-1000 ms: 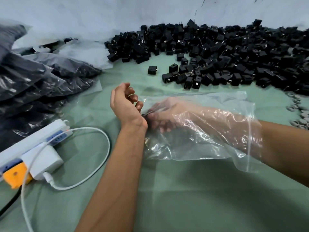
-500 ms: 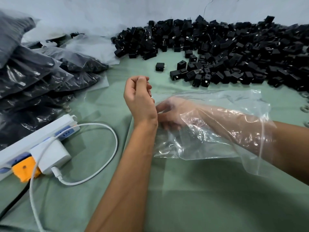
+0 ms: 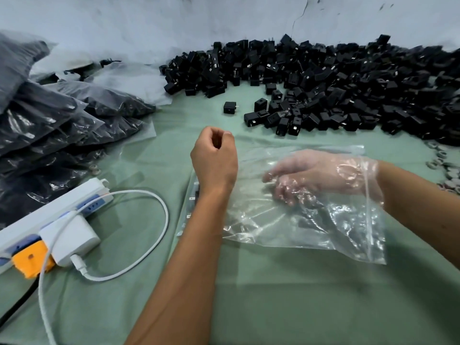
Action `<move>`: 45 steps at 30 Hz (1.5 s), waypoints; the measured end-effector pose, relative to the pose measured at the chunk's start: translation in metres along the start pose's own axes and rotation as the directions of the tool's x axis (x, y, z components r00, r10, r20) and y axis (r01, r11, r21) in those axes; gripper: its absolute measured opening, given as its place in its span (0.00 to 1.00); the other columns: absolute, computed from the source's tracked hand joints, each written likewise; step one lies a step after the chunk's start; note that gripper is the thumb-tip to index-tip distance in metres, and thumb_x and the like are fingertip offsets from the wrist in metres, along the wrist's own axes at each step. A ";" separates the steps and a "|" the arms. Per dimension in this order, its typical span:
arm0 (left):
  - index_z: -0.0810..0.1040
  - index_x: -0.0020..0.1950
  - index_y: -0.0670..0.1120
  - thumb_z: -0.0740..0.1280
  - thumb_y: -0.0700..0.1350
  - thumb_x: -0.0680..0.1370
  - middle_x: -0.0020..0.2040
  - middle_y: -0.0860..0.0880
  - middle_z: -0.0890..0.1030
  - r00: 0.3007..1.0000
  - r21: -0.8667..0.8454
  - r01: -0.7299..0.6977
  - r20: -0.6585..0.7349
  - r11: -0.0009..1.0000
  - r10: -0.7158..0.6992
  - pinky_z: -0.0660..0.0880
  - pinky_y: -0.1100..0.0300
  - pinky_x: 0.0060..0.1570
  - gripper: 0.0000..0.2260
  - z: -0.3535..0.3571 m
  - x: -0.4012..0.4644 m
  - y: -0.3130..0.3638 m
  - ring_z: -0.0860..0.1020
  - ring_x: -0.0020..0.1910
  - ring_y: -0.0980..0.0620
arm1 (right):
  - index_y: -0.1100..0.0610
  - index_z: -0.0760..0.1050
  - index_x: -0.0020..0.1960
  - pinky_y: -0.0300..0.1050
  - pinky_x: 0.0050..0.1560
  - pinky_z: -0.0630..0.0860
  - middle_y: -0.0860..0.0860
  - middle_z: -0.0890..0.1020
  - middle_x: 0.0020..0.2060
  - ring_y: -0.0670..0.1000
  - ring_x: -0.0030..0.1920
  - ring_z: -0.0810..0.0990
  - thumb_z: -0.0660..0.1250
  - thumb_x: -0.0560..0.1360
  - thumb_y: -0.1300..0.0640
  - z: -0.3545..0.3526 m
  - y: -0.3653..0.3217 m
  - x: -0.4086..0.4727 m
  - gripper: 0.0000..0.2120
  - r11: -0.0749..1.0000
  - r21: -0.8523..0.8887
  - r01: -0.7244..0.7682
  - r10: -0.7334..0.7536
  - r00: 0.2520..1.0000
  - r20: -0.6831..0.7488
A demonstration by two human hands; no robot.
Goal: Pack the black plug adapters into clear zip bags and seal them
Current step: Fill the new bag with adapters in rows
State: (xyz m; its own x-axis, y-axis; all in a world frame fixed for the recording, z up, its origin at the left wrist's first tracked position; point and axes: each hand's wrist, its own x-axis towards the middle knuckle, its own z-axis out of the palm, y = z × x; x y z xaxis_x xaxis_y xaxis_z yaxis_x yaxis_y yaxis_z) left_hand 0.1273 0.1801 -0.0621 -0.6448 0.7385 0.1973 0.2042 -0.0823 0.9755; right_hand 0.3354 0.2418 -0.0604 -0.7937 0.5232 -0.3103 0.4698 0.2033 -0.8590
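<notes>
Since half a second ago my right hand has drawn back toward the mouth of the clear zip bag; it was reaching deep toward the closed end, beside my left wrist, and now only the hand itself lies inside, with the bag's opening round my wrist. My left hand has turned a little, so I now look at the back of it, raised over the bag's left end. Its fingers are curled into a loose fist with the thumb tip against them; whether they pinch the film of the bag or nothing at all I cannot tell from this angle. My right hand, seen through the plastic, lies palm down with the fingers loosely bent and pointing left, gripping nothing that I can see. The bag lies flat and crumpled on the green cloth, with a few dark shapes showing at its left edge beside my forearm. The pile of black plug adapters stretches along the wall beyond the bag, apart from it. Filled bags are heaped at my left, near a white power strip.
</notes>
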 end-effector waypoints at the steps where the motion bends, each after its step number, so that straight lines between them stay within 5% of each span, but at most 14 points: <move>1: 0.75 0.40 0.44 0.65 0.43 0.78 0.34 0.54 0.75 1.000 0.008 0.000 -0.003 1.000 0.000 0.68 0.70 0.31 0.07 -0.001 0.001 -0.001 0.69 0.30 0.61 | 0.56 0.81 0.63 0.41 0.45 0.85 0.51 0.87 0.51 0.51 0.46 0.87 0.65 0.83 0.61 -0.009 0.007 -0.015 0.11 0.999 0.035 0.024 -0.025 0.999 0.044; 7: 0.77 0.42 0.43 0.66 0.41 0.78 0.35 0.53 0.77 0.999 0.074 -0.035 -0.015 0.997 0.036 0.69 0.72 0.32 0.05 0.002 0.000 0.000 0.71 0.30 0.63 | 0.61 0.85 0.51 0.43 0.41 0.84 0.64 0.86 0.47 0.56 0.42 0.87 0.69 0.79 0.64 -0.064 0.037 -0.102 0.06 0.969 0.134 -0.209 0.218 0.975 -0.054; 10: 0.77 0.42 0.47 0.66 0.42 0.78 0.36 0.55 0.78 0.996 0.163 -0.085 -0.011 0.983 0.088 0.69 0.73 0.33 0.05 0.009 -0.013 0.013 0.73 0.32 0.66 | 0.61 0.84 0.48 0.39 0.27 0.77 0.57 0.85 0.35 0.48 0.28 0.81 0.66 0.82 0.65 -0.074 0.046 -0.095 0.08 0.936 0.029 -0.351 0.302 0.756 -0.580; 13: 0.75 0.42 0.50 0.67 0.41 0.78 0.37 0.55 0.78 0.990 0.149 -0.134 0.073 0.980 0.125 0.71 0.70 0.33 0.07 0.036 -0.041 0.039 0.76 0.34 0.63 | 0.58 0.83 0.51 0.38 0.30 0.76 0.51 0.85 0.37 0.47 0.32 0.82 0.68 0.80 0.62 -0.074 0.037 -0.062 0.05 0.932 -0.146 -0.331 0.066 0.552 -0.831; 17: 0.74 0.43 0.51 0.67 0.48 0.76 0.38 0.53 0.79 0.872 0.373 -0.343 0.469 0.862 0.144 0.70 0.59 0.31 0.04 0.087 -0.090 0.068 0.77 0.36 0.55 | 0.54 0.73 0.72 0.54 0.65 0.72 0.57 0.76 0.66 0.61 0.65 0.72 0.67 0.78 0.60 -0.084 0.024 -0.013 0.23 0.624 -0.668 -0.406 -0.208 0.737 -0.643; 21: 0.74 0.53 0.45 0.70 0.54 0.73 0.47 0.46 0.81 0.761 0.528 -0.490 0.647 0.693 0.045 0.70 0.54 0.36 0.15 0.112 -0.108 0.071 0.78 0.45 0.44 | 0.52 0.64 0.79 0.61 0.65 0.73 0.54 0.67 0.76 0.61 0.70 0.62 0.62 0.82 0.59 -0.091 0.026 0.013 0.26 0.474 -0.741 -0.476 -0.111 0.802 -0.587; 24: 0.74 0.56 0.45 0.74 0.54 0.70 0.49 0.47 0.81 0.734 0.589 -0.478 0.675 0.652 -0.072 0.72 0.55 0.38 0.21 0.117 -0.108 0.065 0.80 0.48 0.43 | 0.53 0.73 0.66 0.56 0.58 0.74 0.54 0.76 0.62 0.59 0.62 0.68 0.72 0.78 0.55 -0.088 0.034 0.009 0.18 0.559 -0.692 -0.457 -0.207 0.732 -0.650; 27: 0.74 0.48 0.47 0.72 0.50 0.72 0.42 0.48 0.77 0.730 0.609 -0.481 0.677 0.631 -0.096 0.71 0.56 0.36 0.12 0.114 -0.103 0.062 0.78 0.45 0.44 | 0.55 0.74 0.52 0.52 0.49 0.72 0.51 0.77 0.50 0.57 0.55 0.74 0.76 0.73 0.56 -0.079 0.037 -0.005 0.14 0.692 -0.614 -0.378 -0.267 0.657 -0.705; 32: 0.71 0.36 0.46 0.66 0.48 0.72 0.37 0.46 0.78 0.720 0.582 -0.341 0.667 0.739 -0.193 0.68 0.58 0.29 0.08 0.104 -0.093 0.059 0.78 0.38 0.43 | 0.55 0.75 0.55 0.47 0.43 0.76 0.51 0.79 0.43 0.53 0.42 0.77 0.74 0.72 0.60 -0.062 0.037 -0.041 0.14 0.960 -0.236 -0.152 -0.165 0.377 -0.911; 34: 0.75 0.37 0.43 0.65 0.48 0.70 0.37 0.44 0.82 0.712 0.573 -0.221 0.648 0.789 -0.271 0.76 0.57 0.33 0.08 0.099 -0.090 0.060 0.83 0.38 0.42 | 0.55 0.78 0.58 0.41 0.36 0.76 0.49 0.78 0.40 0.50 0.39 0.77 0.74 0.73 0.62 -0.055 0.031 -0.059 0.14 1.000 -0.012 0.006 -0.013 0.442 -0.897; 36: 0.78 0.37 0.41 0.63 0.46 0.68 0.31 0.43 0.84 0.715 0.534 -0.107 0.628 0.839 -0.308 0.84 0.52 0.41 0.09 0.095 -0.087 0.058 0.85 0.34 0.44 | 0.58 0.82 0.53 0.38 0.32 0.76 0.50 0.81 0.36 0.49 0.37 0.79 0.75 0.75 0.65 -0.047 0.027 -0.081 0.08 0.993 0.106 0.053 0.050 0.619 -0.784; 40: 0.76 0.30 0.43 0.61 0.39 0.67 0.26 0.44 0.81 0.771 0.464 -0.039 0.578 0.885 -0.268 0.85 0.46 0.43 0.07 0.091 -0.088 0.060 0.84 0.31 0.43 | 0.60 0.80 0.53 0.40 0.33 0.73 0.53 0.84 0.36 0.49 0.35 0.79 0.76 0.75 0.63 -0.031 0.021 -0.121 0.08 0.994 0.109 -0.030 0.084 0.844 -0.530; 43: 0.76 0.33 0.44 0.60 0.40 0.67 0.29 0.45 0.82 0.803 0.449 -0.105 0.564 0.887 -0.190 0.83 0.50 0.37 0.06 0.093 -0.094 0.072 0.83 0.32 0.44 | 0.60 0.80 0.52 0.43 0.33 0.73 0.62 0.84 0.40 0.53 0.36 0.77 0.75 0.76 0.63 -0.017 0.007 -0.126 0.07 0.997 0.061 -0.042 0.060 0.934 -0.352; 45: 0.77 0.38 0.44 0.62 0.40 0.69 0.34 0.46 0.82 0.814 0.455 -0.169 0.565 0.874 -0.136 0.76 0.55 0.32 0.04 0.094 -0.097 0.081 0.81 0.36 0.46 | 0.58 0.82 0.46 0.44 0.32 0.75 0.55 0.84 0.35 0.50 0.32 0.78 0.73 0.77 0.64 -0.009 -0.002 -0.120 0.03 0.999 -0.018 -0.044 0.037 0.958 -0.283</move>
State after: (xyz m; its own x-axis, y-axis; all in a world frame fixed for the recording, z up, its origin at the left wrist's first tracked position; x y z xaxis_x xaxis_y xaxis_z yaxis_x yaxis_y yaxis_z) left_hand 0.2758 0.1650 -0.0113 -0.1363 0.9903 -0.0278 0.6226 0.1074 0.7751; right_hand 0.4334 0.1859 -0.0172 -0.6342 0.7429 -0.2140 0.5111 0.1953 -0.8370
